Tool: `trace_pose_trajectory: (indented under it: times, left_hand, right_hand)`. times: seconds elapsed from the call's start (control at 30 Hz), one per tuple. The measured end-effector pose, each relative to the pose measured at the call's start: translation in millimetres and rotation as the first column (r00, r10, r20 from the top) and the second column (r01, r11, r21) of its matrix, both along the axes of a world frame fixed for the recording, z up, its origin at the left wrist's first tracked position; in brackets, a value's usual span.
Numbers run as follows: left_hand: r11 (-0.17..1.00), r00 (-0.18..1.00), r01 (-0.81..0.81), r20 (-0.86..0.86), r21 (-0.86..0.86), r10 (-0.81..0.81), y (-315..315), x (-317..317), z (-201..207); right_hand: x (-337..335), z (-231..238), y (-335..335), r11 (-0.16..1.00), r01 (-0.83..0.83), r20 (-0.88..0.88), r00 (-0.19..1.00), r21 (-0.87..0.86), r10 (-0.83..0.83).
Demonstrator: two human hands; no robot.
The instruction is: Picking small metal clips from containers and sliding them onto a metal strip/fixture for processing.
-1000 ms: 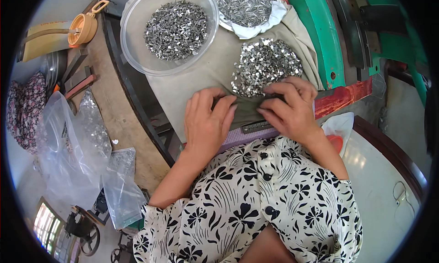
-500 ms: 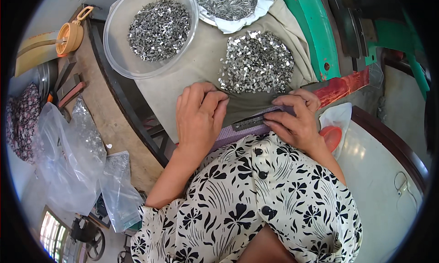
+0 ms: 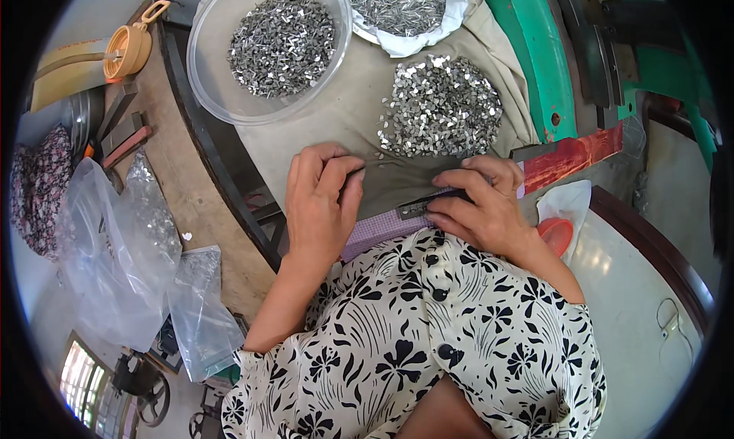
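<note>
A pile of small shiny metal chips [image 3: 442,106] lies on a grey-green cloth [image 3: 306,126] in front of me. At the near edge of this cloth my left hand [image 3: 321,202] is closed, thumb and forefinger pinching a gathered fold. My right hand [image 3: 482,206] is bent over the near edge, its fingers closed about a dark perforated metal strip [image 3: 413,210]. Most of the strip is hidden under the fingers, and cloth bunches beside them. Purple checked fabric [image 3: 378,233] shows beneath the strip.
Beyond stand a clear plastic bowl [image 3: 200,80] of metal bits and a paper-lined dish [image 3: 453,15] of thin metal pieces. Green machinery [image 3: 539,57] rises at the far right. Plastic bags [image 3: 115,263] hang at the left bench [image 3: 195,187]; a red cup [image 3: 556,235] sits right.
The view has shifted, so the table things appear further right. My left hand has moved left along the cloth edge. My right hand covers more of the strip.
</note>
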State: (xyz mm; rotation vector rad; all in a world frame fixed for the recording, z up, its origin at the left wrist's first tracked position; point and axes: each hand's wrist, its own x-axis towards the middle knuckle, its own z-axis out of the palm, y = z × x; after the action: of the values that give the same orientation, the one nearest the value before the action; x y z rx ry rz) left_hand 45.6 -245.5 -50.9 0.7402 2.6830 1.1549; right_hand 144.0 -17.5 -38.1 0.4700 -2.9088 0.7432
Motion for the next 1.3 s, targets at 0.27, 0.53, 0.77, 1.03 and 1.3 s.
trace_pose_trajectory:
  times: [0.27,0.53,0.77,1.03,1.3]
  left_hand:
    - [0.998,0.998,0.040,-0.051,-0.040,-0.043,12.7,4.1,0.3]
    - [0.999,1.000,0.002,-0.030,-0.053,-0.004,3.2,13.1,1.0]
    - [0.997,1.000,0.007,0.011,-0.074,-0.006,-1.2,15.3,4.3]
    - [0.999,0.995,0.049,0.091,-0.009,-0.048,-7.0,7.6,6.1]
    - [0.947,0.955,0.298,0.035,-0.119,-0.296,-5.1,-7.2,11.4]
  right_hand:
    - [-31.1,-5.8,-2.3,0.991,0.116,-0.132,0.983,-0.064,-0.123]
    - [-73.7,-6.2,-18.5,0.992,-0.073,-0.099,0.992,0.101,0.083]
    - [-81.1,-9.1,-31.7,0.987,-0.101,-0.160,0.980,0.128,0.122]
    - [-50.2,-0.4,-0.6,0.999,0.021,0.038,0.999,0.029,-0.022]
    - [-55.3,0.4,4.9,0.998,-0.040,0.067,0.997,-0.056,0.044]
